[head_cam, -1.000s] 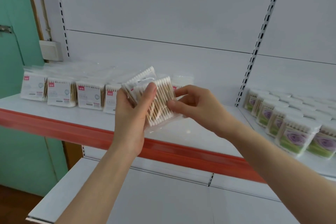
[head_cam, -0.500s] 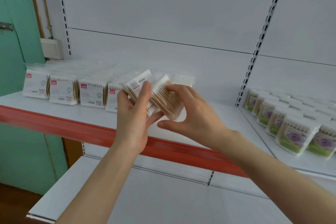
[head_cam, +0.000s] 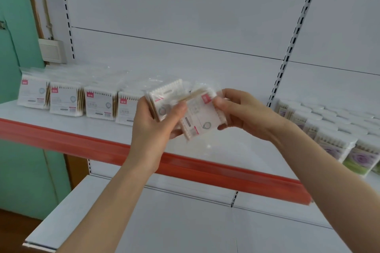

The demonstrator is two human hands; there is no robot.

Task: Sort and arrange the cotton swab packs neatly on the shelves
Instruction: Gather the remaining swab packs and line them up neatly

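Over the red front strip point(head_cam: 102, 148) of the shelf point(head_cam: 226, 146), both hands hold cotton swab packs in the air. The left hand point(head_cam: 153, 127) grips a small bundle of packs point(head_cam: 166, 98), thumb across the front one. The right hand point(head_cam: 244, 113) pinches a single pack point(head_cam: 200, 118) by its edge, close against the bundle. Half a second ago this pack showed its wooden sticks. Now it is turned so its printed label with the red tag faces forward, like the row of packs point(head_cam: 67, 98) standing at the left of the shelf. It looks ready to join that row, whose right end lies behind the left hand. Round tubs point(head_cam: 320, 127) stand well apart on the right.
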